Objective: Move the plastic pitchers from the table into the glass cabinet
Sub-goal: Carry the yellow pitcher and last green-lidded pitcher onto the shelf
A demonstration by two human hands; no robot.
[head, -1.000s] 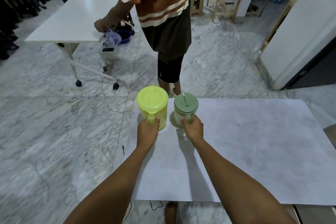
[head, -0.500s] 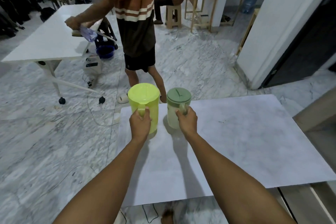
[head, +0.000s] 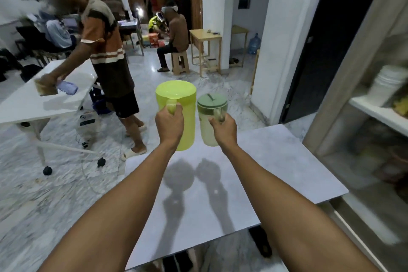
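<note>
Both pitchers are up in the air, clear of the table (head: pixel 276 172), their shadows side by side on its grey top. The left hand (head: pixel 169 125) has its fingers clamped round the handle of the yellow-green pitcher (head: pixel 183 104); the right hand (head: pixel 223 129) grips the handle of the green-lidded pitcher (head: pixel 209 117), fingers wrapped tight. The two hang upright, just beside each other. At the right edge, the cabinet (head: pixel 373 112) with white shelves, blurred.
</note>
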